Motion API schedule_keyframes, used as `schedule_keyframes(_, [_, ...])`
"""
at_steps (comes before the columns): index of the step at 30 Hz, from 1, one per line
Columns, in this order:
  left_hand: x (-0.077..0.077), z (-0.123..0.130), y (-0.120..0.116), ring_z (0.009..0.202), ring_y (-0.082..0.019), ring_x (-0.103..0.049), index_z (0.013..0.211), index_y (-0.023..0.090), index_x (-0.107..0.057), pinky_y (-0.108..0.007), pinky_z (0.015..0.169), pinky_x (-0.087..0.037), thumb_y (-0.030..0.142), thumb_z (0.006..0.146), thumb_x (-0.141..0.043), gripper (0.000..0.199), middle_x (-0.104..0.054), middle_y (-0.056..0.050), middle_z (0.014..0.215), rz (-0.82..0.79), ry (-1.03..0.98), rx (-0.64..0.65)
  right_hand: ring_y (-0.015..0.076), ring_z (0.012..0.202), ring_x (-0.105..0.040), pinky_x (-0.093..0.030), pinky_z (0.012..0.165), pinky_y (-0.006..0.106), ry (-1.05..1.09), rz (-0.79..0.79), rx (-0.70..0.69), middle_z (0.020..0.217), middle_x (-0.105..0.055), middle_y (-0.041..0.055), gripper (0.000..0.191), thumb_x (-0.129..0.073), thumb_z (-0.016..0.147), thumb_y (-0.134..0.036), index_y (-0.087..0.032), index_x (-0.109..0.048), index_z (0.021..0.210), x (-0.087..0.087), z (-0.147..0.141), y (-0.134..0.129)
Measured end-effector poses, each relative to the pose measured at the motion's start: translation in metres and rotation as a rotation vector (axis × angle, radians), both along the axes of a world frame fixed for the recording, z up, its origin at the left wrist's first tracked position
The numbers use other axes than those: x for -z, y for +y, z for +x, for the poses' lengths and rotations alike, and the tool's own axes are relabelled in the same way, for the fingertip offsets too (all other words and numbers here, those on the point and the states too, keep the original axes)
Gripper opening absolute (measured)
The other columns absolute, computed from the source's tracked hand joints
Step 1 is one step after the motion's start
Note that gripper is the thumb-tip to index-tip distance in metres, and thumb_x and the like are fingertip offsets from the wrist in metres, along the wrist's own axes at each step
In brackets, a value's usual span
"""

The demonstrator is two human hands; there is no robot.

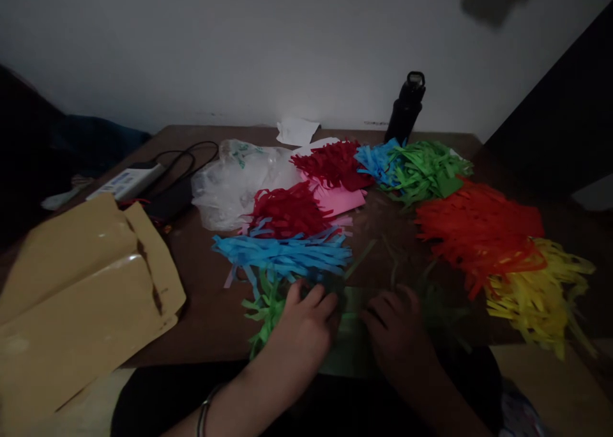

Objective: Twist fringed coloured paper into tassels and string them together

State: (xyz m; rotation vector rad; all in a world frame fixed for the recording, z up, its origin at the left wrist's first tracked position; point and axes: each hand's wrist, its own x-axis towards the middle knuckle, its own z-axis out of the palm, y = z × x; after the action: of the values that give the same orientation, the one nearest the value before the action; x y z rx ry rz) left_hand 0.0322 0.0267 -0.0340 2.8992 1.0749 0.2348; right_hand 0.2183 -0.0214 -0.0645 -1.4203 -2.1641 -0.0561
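In the head view, the left hand (309,319) and right hand (395,325) were at the table's (211,328) near edge, on either side of a dim green sheet (352,335). Their fingers were curled and close together; whether they pinched the sheet could not be told. Blue strips (287,255), red strips (292,212), orange strips (483,226) and yellow strips (536,296) lay around it, seemingly fully cut. The sheet looked plain in its middle, so perhaps less finished; how much was left was unclear.

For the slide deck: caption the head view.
Two hands work among colourful fringed paper on a dark brown table.
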Motion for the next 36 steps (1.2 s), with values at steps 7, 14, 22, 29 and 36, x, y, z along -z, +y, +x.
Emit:
schedule_keyframes(7, [-0.011, 0.005, 0.013, 0.081, -0.024, -0.056, 0.075, 0.015, -0.066, -0.042, 0.074, -0.040, 0.012, 0.085, -0.062, 0.011, -0.066, -0.005, 0.081, -0.083, 0.037, 0.020, 0.0216, 0.079, -0.053, -0.033, 0.095, 0.049, -0.172, 0.060, -0.090, 0.078, -0.064, 0.0058, 0.027, -0.040, 0.094, -0.007, -0.015, -0.065, 0.089, -0.004, -0.011, 0.010])
schedule_keyframes(14, [-0.007, -0.002, -0.013, 0.082, -0.019, -0.057, 0.080, 0.018, -0.064, -0.035, 0.077, -0.046, 0.010, 0.090, -0.058, 0.014, -0.065, -0.001, 0.086, -0.166, -0.127, 0.093, 0.0182, 0.072, -0.054, -0.036, 0.091, 0.043, -0.138, 0.167, -0.126, 0.070, -0.062, 0.0036, 0.035, -0.032, 0.097, -0.007, -0.015, -0.064, 0.084, -0.006, -0.006, 0.019])
schedule_keyframes(22, [0.009, -0.002, -0.023, 0.119, -0.032, -0.055, 0.130, 0.018, -0.057, -0.048, 0.098, -0.050, 0.022, 0.085, -0.068, 0.047, -0.055, -0.011, 0.140, -0.269, -0.036, 0.015, 0.0161, 0.076, -0.063, -0.036, 0.093, 0.041, 0.054, 0.309, 0.156, 0.080, -0.070, 0.0026, 0.014, -0.054, 0.095, -0.015, -0.018, -0.067, 0.090, -0.040, 0.024, 0.031])
schedule_keyframes(29, [0.009, 0.000, -0.022, 0.111, -0.035, -0.062, 0.142, 0.028, -0.047, -0.055, 0.090, -0.052, 0.023, 0.087, -0.065, 0.057, -0.062, -0.013, 0.131, -0.310, 0.041, -0.081, 0.0209, 0.084, -0.064, -0.046, 0.083, 0.033, 0.536, 0.276, 0.563, 0.086, -0.071, 0.0042, 0.012, -0.068, 0.084, -0.031, -0.021, -0.074, 0.084, -0.060, 0.064, 0.036])
schedule_keyframes(36, [0.004, 0.000, -0.012, 0.127, -0.036, -0.052, 0.146, 0.031, -0.040, -0.061, 0.103, -0.041, 0.026, 0.091, -0.059, 0.058, -0.040, -0.012, 0.153, -0.369, 0.028, -0.115, 0.0111, 0.052, -0.052, -0.038, 0.046, 0.024, 0.955, 0.481, 0.779, 0.073, -0.063, 0.0007, 0.021, -0.064, 0.086, -0.032, -0.015, -0.071, 0.095, -0.066, 0.120, 0.024])
